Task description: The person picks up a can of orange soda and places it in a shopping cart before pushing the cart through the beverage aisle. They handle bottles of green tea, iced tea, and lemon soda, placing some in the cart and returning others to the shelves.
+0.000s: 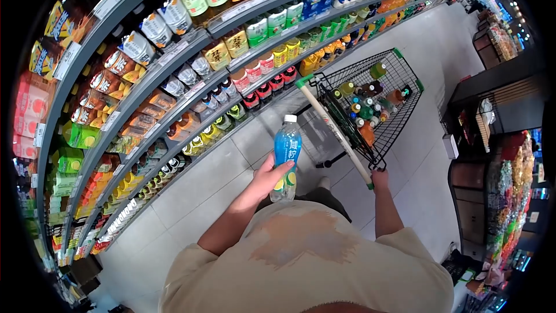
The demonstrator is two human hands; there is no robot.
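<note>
Left hand (267,178): wrapped round lower half of blue bottle (287,145), thumb across the label, fingers curled behind.
Blue bottle: upright, white cap on top, gripped in left hand, raised in front of the chest.
Right hand (380,181): closed on near end of cart handle (333,127), well right of left hand.
Cart (401,117): ahead of right hand, basket loaded with drinks (365,110).
Shelves (174,52): left of and beyond left hand, rows of bottled drinks.
Floor (208,179): pale tiles below both hands.

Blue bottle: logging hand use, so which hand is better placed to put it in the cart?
Left, probably: the left hand holds the blue bottle, while the right hand holds the cart handle.
</note>
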